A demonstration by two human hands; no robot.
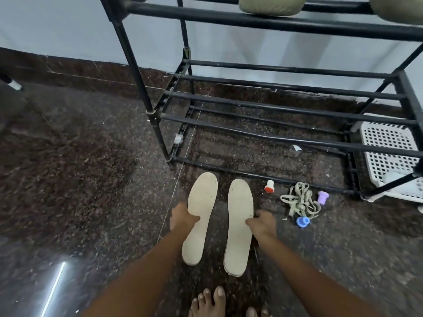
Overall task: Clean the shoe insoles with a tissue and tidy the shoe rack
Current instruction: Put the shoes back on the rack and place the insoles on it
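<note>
The left hand (183,217) held a cream foam shoe insole (203,200) by its outer edge near the middle, its grip clamped on it with the thumb lying over the top face. The right hand (263,223) held a second cream foam insole (239,227) the same way from the other side, thumb on top and grip closed on the edge. The two insoles lay side by side, close but apart, toes pointing toward the black metal-tube shoe rack (274,21). Whether they rested on the dark speckled stone floor (80,168) or hung just above it could not be told. To the right of the insoles, on the floor in front of the rack's lowest rail, lay a loose tangle of pale olive flat shoelaces (299,199), with a small red-and-white plastic cap (269,186), a small purple plastic piece (322,197) and a small blue plastic piece (302,221) around it. A white perforated plastic basket (386,154) stood at the rack's right end. An olive-green shoe (272,4) sat on an upper shelf. Bare toes (208,300) showed at the bottom edge.
</note>
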